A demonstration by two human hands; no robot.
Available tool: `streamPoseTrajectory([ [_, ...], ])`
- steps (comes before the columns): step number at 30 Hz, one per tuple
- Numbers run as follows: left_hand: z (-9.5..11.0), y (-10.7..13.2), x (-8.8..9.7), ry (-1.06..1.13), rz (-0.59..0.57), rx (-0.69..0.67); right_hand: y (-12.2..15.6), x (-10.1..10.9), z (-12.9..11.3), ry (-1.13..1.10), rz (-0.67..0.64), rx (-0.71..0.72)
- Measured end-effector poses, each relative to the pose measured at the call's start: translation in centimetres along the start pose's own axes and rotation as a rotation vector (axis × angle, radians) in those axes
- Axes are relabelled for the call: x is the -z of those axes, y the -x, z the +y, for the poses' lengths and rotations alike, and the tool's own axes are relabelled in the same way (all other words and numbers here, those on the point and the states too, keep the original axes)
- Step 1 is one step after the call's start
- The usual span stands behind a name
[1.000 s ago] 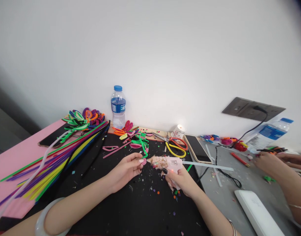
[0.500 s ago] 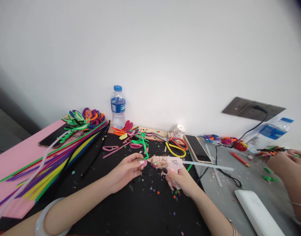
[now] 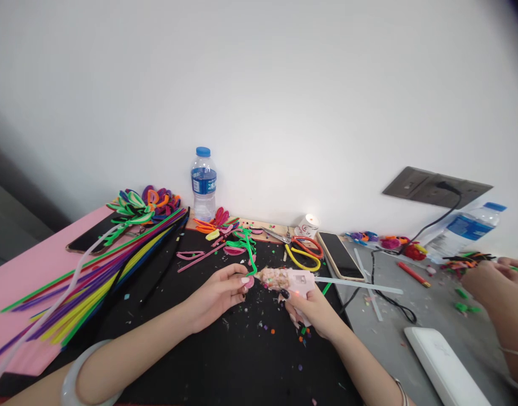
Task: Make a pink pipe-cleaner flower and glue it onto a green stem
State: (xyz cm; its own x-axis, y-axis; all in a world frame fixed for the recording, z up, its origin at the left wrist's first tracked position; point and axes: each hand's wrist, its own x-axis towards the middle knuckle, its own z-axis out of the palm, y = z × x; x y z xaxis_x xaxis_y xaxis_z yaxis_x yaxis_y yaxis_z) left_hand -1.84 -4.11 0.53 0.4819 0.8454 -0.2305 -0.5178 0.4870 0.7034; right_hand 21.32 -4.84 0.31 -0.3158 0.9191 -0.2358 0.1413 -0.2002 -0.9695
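Note:
Between thumb and fingers, my left hand [image 3: 225,290] pinches a small pink coiled piece [image 3: 249,281] joined to a bent green pipe cleaner [image 3: 252,260]. My right hand [image 3: 307,304] is wrapped round the grip of a pale pink hot glue gun [image 3: 299,280]. Its nozzle points left and meets, or nearly meets, the pink piece; I cannot tell which. A long clear glue stick [image 3: 360,285] sticks out of the gun's back. Just beyond the hands lie pink pipe-cleaner loops [image 3: 235,250] and scissors [image 3: 303,256] with red and yellow handles.
On the left lie loose pipe cleaners [image 3: 85,282] and a pipe-cleaner bunch [image 3: 136,206]. A water bottle [image 3: 203,189] and paper cup [image 3: 308,226] stand by the wall. Right are a phone [image 3: 341,256], black cable [image 3: 396,304], white case [image 3: 442,366] and another person's hands [image 3: 491,282].
Hardly anything differs. Both my hands keep their place, with the glue gun's nozzle still at the pink piece.

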Motion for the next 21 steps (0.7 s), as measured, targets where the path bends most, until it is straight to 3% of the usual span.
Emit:
streamPoseTrajectory([
  [21, 0.03, -0.15, -0.03, 0.009, 0.092, -0.036, 0.07, 0.25, 0.14, 0.034, -0.017, -0.021],
])
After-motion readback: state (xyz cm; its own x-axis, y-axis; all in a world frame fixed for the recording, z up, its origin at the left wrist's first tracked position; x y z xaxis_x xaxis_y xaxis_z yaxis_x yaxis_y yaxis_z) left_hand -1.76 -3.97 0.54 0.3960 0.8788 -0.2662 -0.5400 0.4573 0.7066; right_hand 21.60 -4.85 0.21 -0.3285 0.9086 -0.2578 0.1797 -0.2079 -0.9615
